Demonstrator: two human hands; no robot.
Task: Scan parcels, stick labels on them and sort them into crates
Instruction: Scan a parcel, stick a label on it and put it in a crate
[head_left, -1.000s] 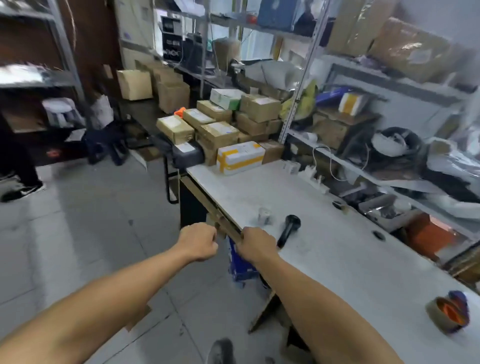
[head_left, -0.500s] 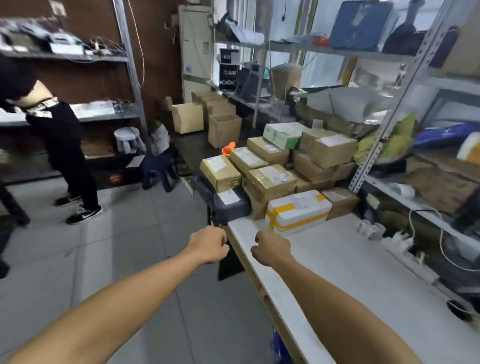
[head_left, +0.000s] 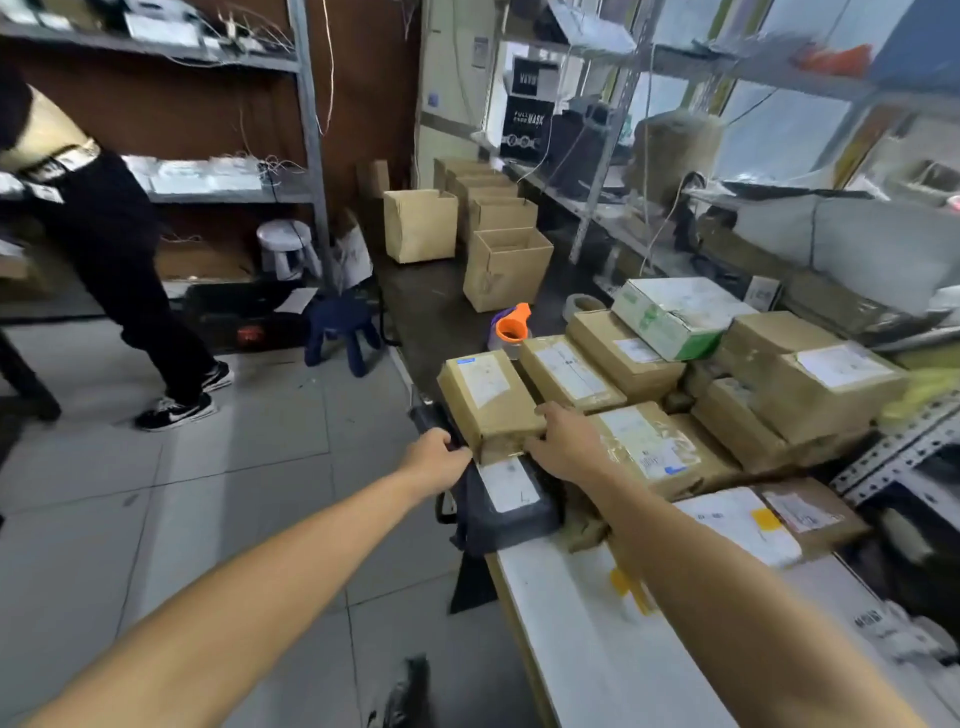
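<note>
A brown cardboard parcel (head_left: 485, 397) with a white label lies at the near left of a pile of parcels, partly on top of a dark grey bagged parcel (head_left: 506, 501). My left hand (head_left: 436, 460) touches the cardboard parcel's near left corner with curled fingers. On its near right edge my right hand (head_left: 563, 441) rests, fingers spread along the side. More taped cardboard parcels (head_left: 647, 447) and a white and green box (head_left: 675, 314) fill the white table (head_left: 582, 623) end behind.
An orange tape dispenser (head_left: 511, 327) stands behind the pile. Open empty cardboard boxes (head_left: 506, 267) sit on a dark bench further back. Metal shelving (head_left: 779, 208) runs along the right. A person in black trousers (head_left: 119, 270) stands at the left, near a dark blue stool (head_left: 340, 325).
I have stepped forward along the table. Both hands, fists in the air before, have reached the front cardboard parcel; the right hand has opened onto it.
</note>
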